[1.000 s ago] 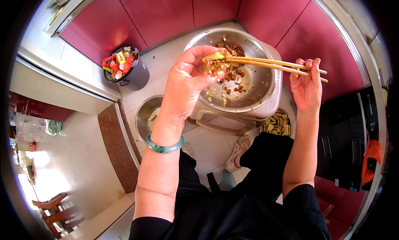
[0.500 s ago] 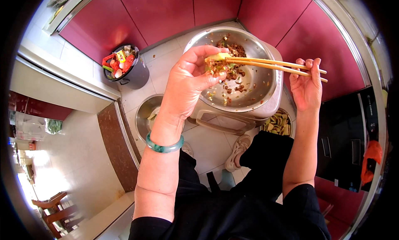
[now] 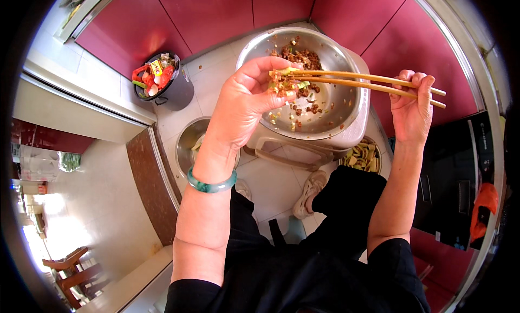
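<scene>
Pinching filled veg piece (image 3: pixel 279 85) in L hand (image 3: pixel 241 104) over steel bowl (image 3: pixel 346 104) — prob. vs. spills. Gripping chopsticks (image 3: pixel 352 75) nr back ends, R hand (image 3: pixel 410 112) — prob. for reach.

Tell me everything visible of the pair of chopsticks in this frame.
The long, slim, light-brown chopsticks look wooden and stretch roughly crosswise above the round silvery metal bowl. The right hand holds them near their right ends, which stick out beyond it. They converge leftward, their tips at the pale-green, brown-flecked food piece in the left hand.
</scene>
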### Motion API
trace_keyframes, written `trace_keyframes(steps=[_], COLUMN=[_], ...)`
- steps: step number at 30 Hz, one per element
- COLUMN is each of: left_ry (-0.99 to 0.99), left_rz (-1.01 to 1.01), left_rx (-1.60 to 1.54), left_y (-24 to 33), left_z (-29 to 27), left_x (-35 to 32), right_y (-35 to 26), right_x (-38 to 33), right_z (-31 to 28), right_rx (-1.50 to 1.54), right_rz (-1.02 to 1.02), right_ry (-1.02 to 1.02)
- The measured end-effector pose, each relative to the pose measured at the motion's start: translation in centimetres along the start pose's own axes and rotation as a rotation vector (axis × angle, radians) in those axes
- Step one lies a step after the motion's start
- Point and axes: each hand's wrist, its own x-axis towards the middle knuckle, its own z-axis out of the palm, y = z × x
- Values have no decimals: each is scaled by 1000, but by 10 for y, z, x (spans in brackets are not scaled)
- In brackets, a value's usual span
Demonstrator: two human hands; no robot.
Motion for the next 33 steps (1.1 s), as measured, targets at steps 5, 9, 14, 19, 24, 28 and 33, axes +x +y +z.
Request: trace_keyframes(steps=[5, 9, 14, 19, 24, 28, 33], left_ry=[-18, -48, -12, -7, -11, 14, 27], left_rz=[-12, 31, 51, 6, -28, -36, -12], left_rx=[-98, -174, -61, 46, 83, 84, 105], left_y=[0, 4, 7, 6, 9, 9, 8], left_z=[-3, -7, -6, -1, 4, 7, 8], left_x=[-1, -1, -1, -3, -7, -7, -7], right_y=[1, -2, -9, -2, 1, 5, 12], right_x=[2, 1, -1, -2, -2, 1, 3], right_z=[-8, -17, -11, 0, 2, 1, -3], right_rx=[32, 33, 183, 78, 45, 9, 20], right_rz=[8, -17, -9, 20, 12, 43, 92], right_ry=[-75, -39, -105, -189, -121, -77, -53])
